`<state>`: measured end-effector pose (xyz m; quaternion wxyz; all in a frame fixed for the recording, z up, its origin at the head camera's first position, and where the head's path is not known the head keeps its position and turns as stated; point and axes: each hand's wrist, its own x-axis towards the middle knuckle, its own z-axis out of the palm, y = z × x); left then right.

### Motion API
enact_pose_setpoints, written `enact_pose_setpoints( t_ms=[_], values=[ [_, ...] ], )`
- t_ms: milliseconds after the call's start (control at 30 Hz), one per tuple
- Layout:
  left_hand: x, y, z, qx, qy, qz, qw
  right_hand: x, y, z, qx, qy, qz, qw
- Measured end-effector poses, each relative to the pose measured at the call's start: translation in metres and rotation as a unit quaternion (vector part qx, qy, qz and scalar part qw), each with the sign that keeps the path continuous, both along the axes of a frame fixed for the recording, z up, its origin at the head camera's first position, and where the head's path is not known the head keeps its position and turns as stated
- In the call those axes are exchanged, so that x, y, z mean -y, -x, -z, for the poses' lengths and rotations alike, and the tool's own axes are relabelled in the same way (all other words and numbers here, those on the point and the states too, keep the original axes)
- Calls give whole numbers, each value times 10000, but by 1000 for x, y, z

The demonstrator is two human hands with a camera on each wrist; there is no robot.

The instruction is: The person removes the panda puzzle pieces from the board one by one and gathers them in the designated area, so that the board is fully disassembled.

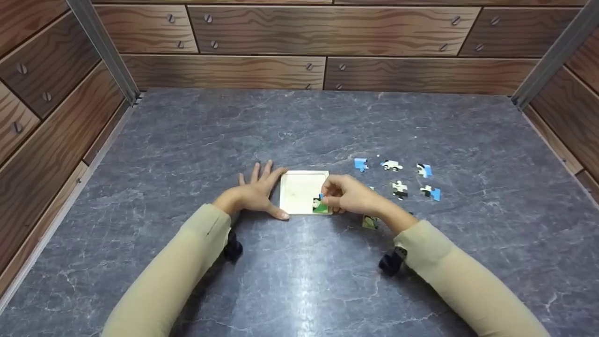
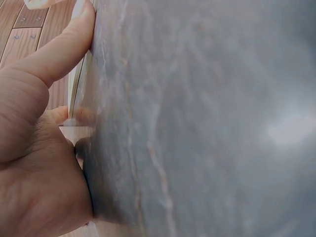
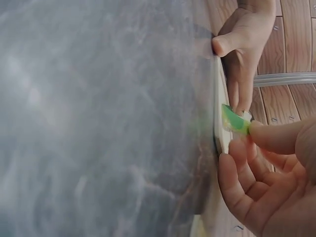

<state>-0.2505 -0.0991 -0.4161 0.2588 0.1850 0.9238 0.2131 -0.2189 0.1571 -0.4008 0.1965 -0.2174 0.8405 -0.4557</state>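
A square pale wooden puzzle tray point(image 1: 295, 191) with a raised rim lies flat on the table. My left hand point(image 1: 255, 193) is spread along its left side, with the thumb at the lower left corner and a fingertip at the upper left one. My right hand point(image 1: 348, 194) pinches a green puzzle piece point(image 3: 236, 120) between thumb and fingers over the tray's lower right corner. In the right wrist view the piece is tilted, one edge down near the tray. From above, it shows green with black, white and a bit of blue.
Several loose puzzle pieces lie right of the tray, among them a blue piece point(image 1: 360, 164), a white one point(image 1: 391, 164) and a blue-and-black one point(image 1: 430, 193). A green piece point(image 1: 369, 222) lies partly under the right wrist. Wood-patterned walls point(image 1: 262, 72) bound the grey table point(image 1: 210, 126).
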Motion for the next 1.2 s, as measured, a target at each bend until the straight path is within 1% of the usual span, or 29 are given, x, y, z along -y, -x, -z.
enact_pose_setpoints(
  t_ms=[200,400,467,633,867,1100,1200],
  values=[
    [0,0,0,-23,-65,5,10000,-7,-6,-6,114,136,-18,9998],
    [0,0,0,76,-125,-21,9999,-18,-10,-7,132,111,166,9997],
    [0,0,0,58,-125,-19,9999,-23,-11,-7,118,81,237,9996],
    [0,0,1,-8,-133,14,9999,-39,-14,-8,21,54,417,9991],
    [0,0,1,-4,-126,18,9999,-64,-20,-9,-71,106,541,9985],
    [0,0,1,-17,-125,28,9999,-87,-26,-13,-3,-38,798,9968],
    [0,0,1,-7,-129,23,9999,-97,-30,-15,88,32,915,9958]
  ],
)
